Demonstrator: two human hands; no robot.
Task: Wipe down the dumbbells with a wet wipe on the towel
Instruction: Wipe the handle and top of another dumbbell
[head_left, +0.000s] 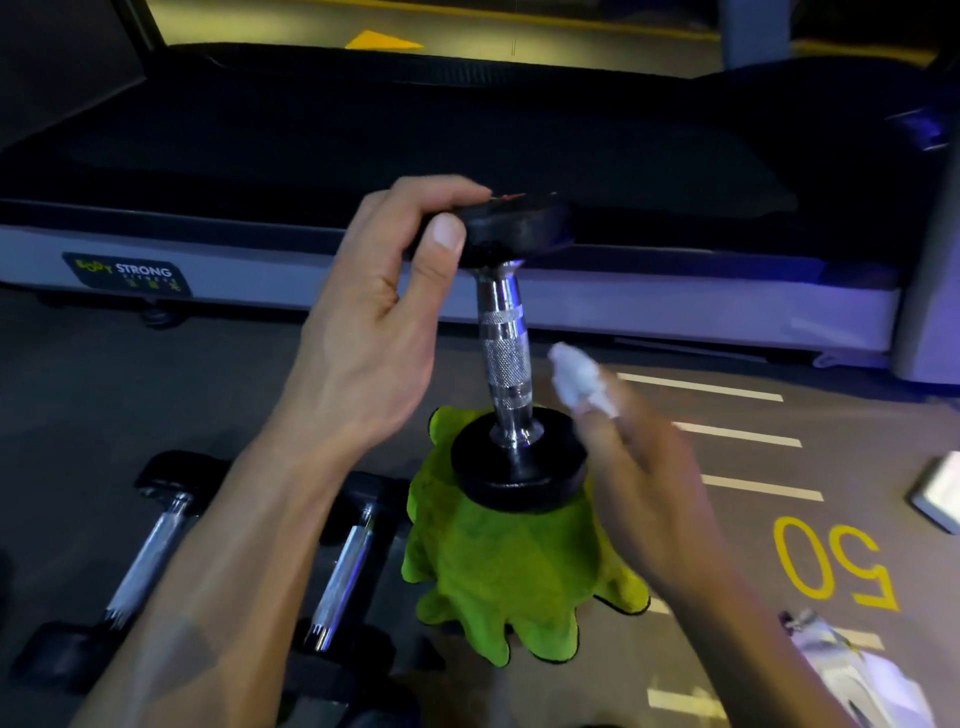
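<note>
A green towel (498, 561) lies bunched up on the gym floor. A dumbbell (506, 353) stands on end on top of the towel, a little tilted, with its bottom black weight pressing into the cloth. The left hand (374, 322) holds the top black weight, with the thumb and fingers curled round its edge. The right hand (644, 478) is just to the right of the towel, beside the shiny handle. It looks blurry. It pinches a white wet wipe (576, 379) in its fingers, and the wipe is close to the handle, but I cannot tell if it touches.

Left of the towel, two more dumbbells (150, 545) lie flat on the floor, side by side. Behind the towel there is a long treadmill (311, 275) with a label on its side. Right of the towel, the floor has white stripes and a yellow number 50 (831, 561). Near it, at the bottom right, lies a crinkly white packet (852, 670).
</note>
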